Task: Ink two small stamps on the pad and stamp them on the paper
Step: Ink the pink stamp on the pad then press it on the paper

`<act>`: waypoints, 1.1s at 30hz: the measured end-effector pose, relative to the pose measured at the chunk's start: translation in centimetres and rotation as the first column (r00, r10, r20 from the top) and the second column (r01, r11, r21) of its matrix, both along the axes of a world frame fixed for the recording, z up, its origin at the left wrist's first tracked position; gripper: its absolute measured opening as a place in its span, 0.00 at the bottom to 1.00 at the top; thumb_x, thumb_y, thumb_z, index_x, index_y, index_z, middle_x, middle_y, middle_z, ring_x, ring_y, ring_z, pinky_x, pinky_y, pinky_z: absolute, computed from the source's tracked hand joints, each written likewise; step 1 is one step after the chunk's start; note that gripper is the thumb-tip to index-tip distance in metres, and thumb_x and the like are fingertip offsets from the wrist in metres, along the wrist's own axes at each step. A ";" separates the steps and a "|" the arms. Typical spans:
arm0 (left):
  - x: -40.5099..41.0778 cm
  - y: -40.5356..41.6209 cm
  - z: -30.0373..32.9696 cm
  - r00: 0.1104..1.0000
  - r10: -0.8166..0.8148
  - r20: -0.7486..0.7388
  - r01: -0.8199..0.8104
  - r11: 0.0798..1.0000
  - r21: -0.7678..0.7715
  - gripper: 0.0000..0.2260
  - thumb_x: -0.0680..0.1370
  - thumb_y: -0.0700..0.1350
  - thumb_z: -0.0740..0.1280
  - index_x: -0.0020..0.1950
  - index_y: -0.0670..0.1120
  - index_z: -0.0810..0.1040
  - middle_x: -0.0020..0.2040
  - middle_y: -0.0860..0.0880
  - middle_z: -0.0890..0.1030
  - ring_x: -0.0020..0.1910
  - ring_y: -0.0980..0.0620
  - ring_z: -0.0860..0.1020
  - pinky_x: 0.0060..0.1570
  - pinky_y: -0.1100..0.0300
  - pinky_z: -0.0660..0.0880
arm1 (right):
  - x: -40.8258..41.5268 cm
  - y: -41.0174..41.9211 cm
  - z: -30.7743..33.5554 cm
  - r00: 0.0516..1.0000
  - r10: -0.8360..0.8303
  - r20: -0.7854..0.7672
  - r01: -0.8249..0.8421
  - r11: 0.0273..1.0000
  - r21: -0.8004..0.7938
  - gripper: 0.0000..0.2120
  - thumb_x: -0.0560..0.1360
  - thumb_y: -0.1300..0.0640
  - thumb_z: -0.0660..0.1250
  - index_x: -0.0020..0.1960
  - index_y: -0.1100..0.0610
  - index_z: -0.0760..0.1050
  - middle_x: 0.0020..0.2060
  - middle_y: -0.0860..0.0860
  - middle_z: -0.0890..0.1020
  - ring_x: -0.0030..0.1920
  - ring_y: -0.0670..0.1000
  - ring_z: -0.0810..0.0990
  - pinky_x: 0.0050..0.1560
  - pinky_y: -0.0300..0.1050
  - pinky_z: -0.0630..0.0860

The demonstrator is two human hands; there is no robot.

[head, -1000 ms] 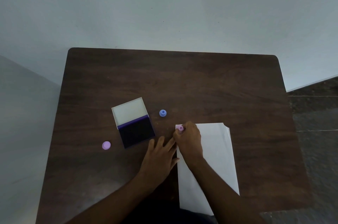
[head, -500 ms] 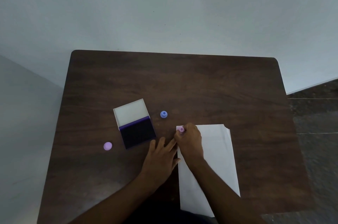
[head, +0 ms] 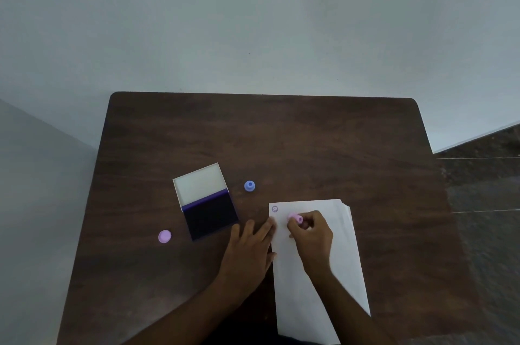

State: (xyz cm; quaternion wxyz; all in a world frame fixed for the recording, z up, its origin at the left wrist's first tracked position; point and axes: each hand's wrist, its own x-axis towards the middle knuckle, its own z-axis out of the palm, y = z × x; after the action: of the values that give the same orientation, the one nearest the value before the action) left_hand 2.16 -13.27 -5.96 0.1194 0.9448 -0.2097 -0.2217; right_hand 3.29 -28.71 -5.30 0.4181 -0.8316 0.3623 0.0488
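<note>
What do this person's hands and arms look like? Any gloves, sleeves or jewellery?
Both are bare. The left hand and right hand wear no gloves, and no rings, watch or bracelet show, though the picture is dim and such small things could be missed. Both forearms are uncovered right down to the bottom edge of the picture, so no sleeve is in view. No markings can be made out.

I see a dim, flat-lit feed with a cool grey cast, soft and slightly grainy. The table [head: 281,130] edges splay from wide-angle distortion. The floor [head: 489,204] at right smears; shadows are faint, no glare.
</note>
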 end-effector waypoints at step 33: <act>-0.6 10.2 3.9 0.677 0.690 -0.257 -0.732 0.594 -0.334 0.12 0.80 0.46 0.62 0.63 0.47 0.76 0.62 0.48 0.78 0.60 0.53 0.74 0.62 0.63 0.62 | 2.3 5.8 4.6 0.933 0.338 0.124 -0.359 0.895 0.265 0.11 0.67 0.45 0.75 0.44 0.50 0.81 0.38 0.45 0.85 0.39 0.47 0.83 0.39 0.40 0.80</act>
State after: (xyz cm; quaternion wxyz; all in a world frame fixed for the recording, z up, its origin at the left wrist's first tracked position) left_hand 1.53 -3.10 -2.08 0.4037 0.8894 0.1493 -0.1535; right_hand 5.60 -22.87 -0.74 0.5304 -0.8158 0.1808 0.1431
